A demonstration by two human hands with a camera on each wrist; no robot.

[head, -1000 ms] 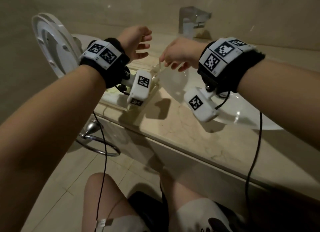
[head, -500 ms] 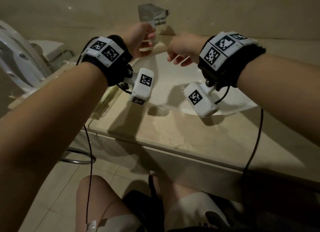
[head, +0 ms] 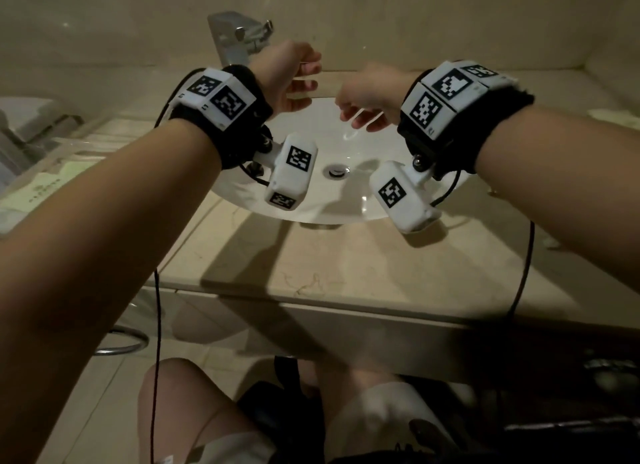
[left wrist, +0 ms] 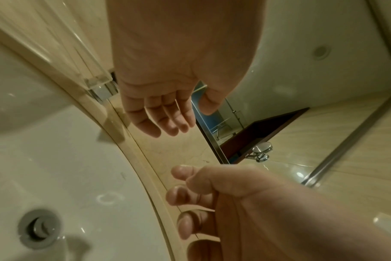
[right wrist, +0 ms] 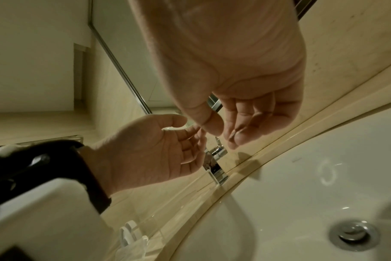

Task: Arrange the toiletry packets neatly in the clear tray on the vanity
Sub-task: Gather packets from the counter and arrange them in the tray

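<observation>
Hovering above the white oval basin (head: 346, 193) set in the beige marble table (head: 346, 273), both hands hang empty with fingers loosely curled. The left hand (head: 287, 79) is in front of the chrome faucet (head: 239, 37) at the table's back edge; the right hand (head: 370, 96) sits just beside it, the fingertips near but apart. Neither wrist view shows anything pinched or gripped.

What the next move turns on is direction. At the table's far left end, well apart from both hands, lies the clear plastic tray (head: 45, 172) with pale green-and-white toiletry packets (head: 45, 190) in it; it is blurred there, so how the packets lie cannot be told. Its long axis seems to run from the table's front edge toward the back wall. The left hand is the nearer one, its forearm already reaching across just beside the tray. A small pale item (head: 616, 115) rests near the table's right back corner, closer to the right hand; whether it is another packet cannot be told. My judgement: the work lies leftward, and the left hand has the shorter reach.
</observation>
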